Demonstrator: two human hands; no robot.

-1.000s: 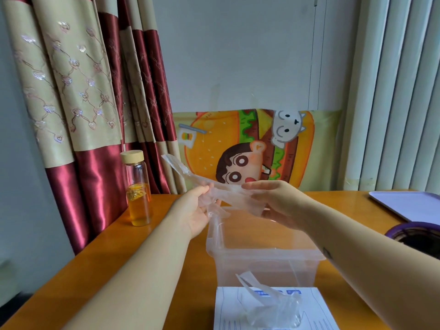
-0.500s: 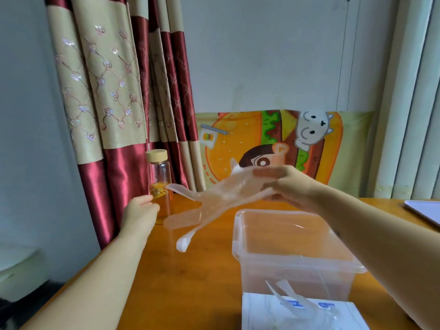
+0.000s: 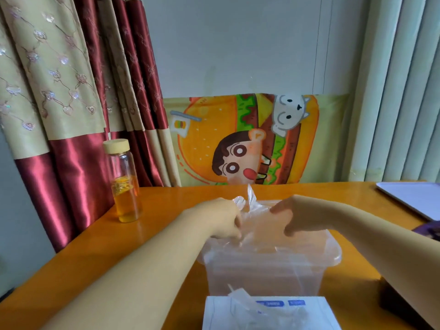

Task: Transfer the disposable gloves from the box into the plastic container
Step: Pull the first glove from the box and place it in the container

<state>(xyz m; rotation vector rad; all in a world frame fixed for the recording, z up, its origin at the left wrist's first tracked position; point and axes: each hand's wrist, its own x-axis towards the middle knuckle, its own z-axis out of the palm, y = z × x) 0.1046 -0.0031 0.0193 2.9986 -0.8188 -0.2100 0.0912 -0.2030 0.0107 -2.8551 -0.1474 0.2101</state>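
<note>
Seen from the head, looking down. Holding one thin clear glove (image 3: 252,204) with both hands, right over the open top of the clear container (image 3: 262,279). On the left side of the glove, the left hand (image 3: 221,220), grip curled tight and pinching the crinkly plastic. On the right side, the right hand (image 3: 295,215), grip bent down and pinching the same glove. Bunched up between the two hands, partly dipping inside the container, with one pointy bit sticking up. Standing on the orange surface (image 3: 166,208), just behind a white box (image 3: 309,315) with small blue labels. Poking out of the top of the box, more gloves (image 3: 240,298), near the bottom edge of the view. Off to the left, standing upright on the surface, a glass bottle (image 3: 123,182) with a pale lid and yellow liquid in its lower half. Behind the bottle, a red and tan curtain (image 3: 59,91). At the back, against the wall, a cartoon burger picture (image 3: 250,139). Far right, a flat pale tray (image 3: 414,198) on the surface.
</note>
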